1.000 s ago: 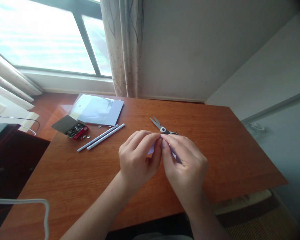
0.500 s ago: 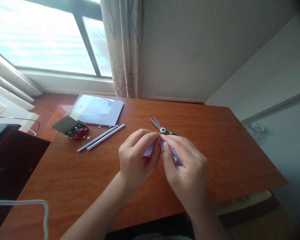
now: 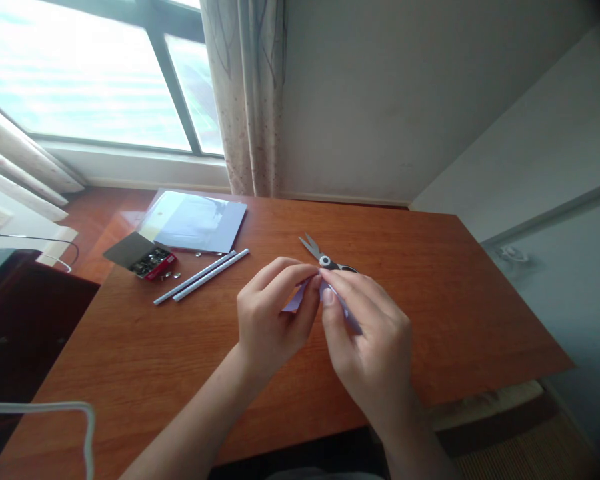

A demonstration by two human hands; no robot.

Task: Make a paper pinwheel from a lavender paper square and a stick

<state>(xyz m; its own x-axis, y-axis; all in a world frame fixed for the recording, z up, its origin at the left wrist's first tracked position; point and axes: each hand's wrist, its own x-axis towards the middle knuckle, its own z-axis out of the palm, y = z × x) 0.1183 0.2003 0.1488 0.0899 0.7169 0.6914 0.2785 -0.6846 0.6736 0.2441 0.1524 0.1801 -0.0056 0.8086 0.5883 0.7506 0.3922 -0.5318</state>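
Observation:
Over the middle of the table, my left hand (image 3: 276, 303) and my right hand (image 3: 373, 327) meet at their fingertips. Both pinch a piece of purple paper (image 3: 294, 303), which shows below the left fingers and along the right palm. Fingers hide most of it, so its full shape cannot be made out. Just beyond the fingertips lie scissors (image 3: 324, 259) with blades parted and a dark handle, partly covered by my right hand. Farther left, two pale paper tubes (image 3: 213, 275) rest side by side on the wood.
The brown wooden table (image 3: 470, 300) stands against the wall. At its left, an open red box (image 3: 155, 262) holds shiny metal thumbtacks, with a few loose beside it. Behind that lies a clear-wrapped pack of paper (image 3: 195, 220). A white cable (image 3: 87, 427) hangs at lower left.
Very little differs. My right hand has shifted slightly left and its grip on the purple paper has turned a touch; the left hand stays nearly still.

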